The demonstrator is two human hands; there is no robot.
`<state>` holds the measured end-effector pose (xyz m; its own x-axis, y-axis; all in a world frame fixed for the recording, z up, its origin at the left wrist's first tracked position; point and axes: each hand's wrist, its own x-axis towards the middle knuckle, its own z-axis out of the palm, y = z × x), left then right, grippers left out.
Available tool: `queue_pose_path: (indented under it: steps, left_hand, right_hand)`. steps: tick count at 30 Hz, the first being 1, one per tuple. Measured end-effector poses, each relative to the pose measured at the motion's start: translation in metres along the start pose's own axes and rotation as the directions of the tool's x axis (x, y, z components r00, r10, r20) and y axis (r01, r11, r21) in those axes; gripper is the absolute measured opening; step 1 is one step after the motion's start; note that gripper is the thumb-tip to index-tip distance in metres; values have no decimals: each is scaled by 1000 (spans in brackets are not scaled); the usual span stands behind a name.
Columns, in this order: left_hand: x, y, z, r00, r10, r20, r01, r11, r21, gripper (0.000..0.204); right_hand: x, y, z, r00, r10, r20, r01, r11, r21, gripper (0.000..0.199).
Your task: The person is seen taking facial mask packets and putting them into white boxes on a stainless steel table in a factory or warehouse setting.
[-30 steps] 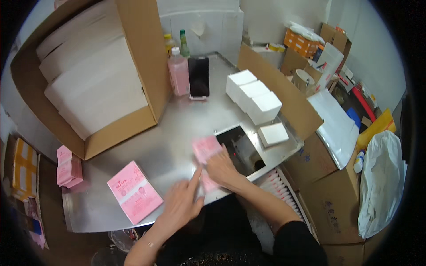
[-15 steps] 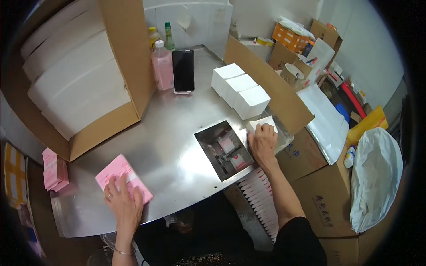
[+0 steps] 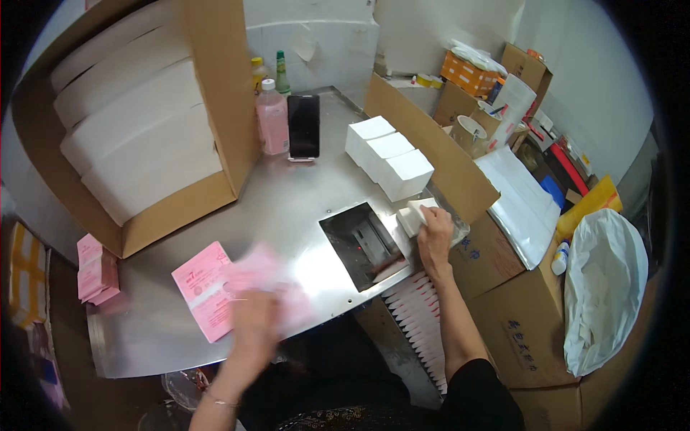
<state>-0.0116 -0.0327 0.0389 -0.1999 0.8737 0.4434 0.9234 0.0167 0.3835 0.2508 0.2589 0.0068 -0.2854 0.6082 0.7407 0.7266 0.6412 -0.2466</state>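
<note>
My left hand [image 3: 255, 323], smeared by motion, is closed on a blurred pink printed wrapper [image 3: 262, 276] lifted above the metal table. Beside it lies a flat stack of pink printed wrappers [image 3: 205, 284] with a pale band. My right hand [image 3: 435, 233] pinches a small stack of white paper tissues [image 3: 415, 213] at the table's right side. Between the hands is a dark rectangular opening [image 3: 359, 241] in the tabletop, with machine parts dimly visible inside. Behind my right hand stand several white tissue stacks [image 3: 392, 158] in a row.
A large cardboard box [image 3: 215, 93] of white paper stacks stands at the left, with small pink packets [image 3: 97, 269] below it. A phone [image 3: 304, 128] and bottles [image 3: 272, 118] stand at the back. Red-tipped packets [image 3: 415, 316] line up below the table edge. Cartons [image 3: 528, 327] fill the right.
My left hand has moved right off the pink stack, carrying one wrapper. My right hand has gripped the small tissue stack and tilted it up. The pink-marked item seen in the opening has shifted.
</note>
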Motion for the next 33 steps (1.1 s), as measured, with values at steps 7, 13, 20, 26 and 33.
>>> queue_pose_path:
  steps: [7,13,20,26,33]
  left_hand:
    - [13,14,48,995,85,-57,-98,950,-296,58]
    - [18,21,70,998,-41,-37,44,996,82,88]
    - [22,4,43,996,-13,86,0,988,154,66]
    - [31,27,51,981,-97,169,60,976,210,58]
    - [39,20,43,998,59,15,-61,951,302,61]
  right_hand:
    - [-87,-156,-28,661,-728,178,544,630,555,37]
    - [-29,-175,20,613,-564,553,509,817,270,33]
    - [-20,-113,-5,882,-314,351,257,945,202,25]
    - [-8,-7,13,980,-89,179,142,940,-311,15]
    - [-1,-4,9,983,-1,183,26,991,-135,15]
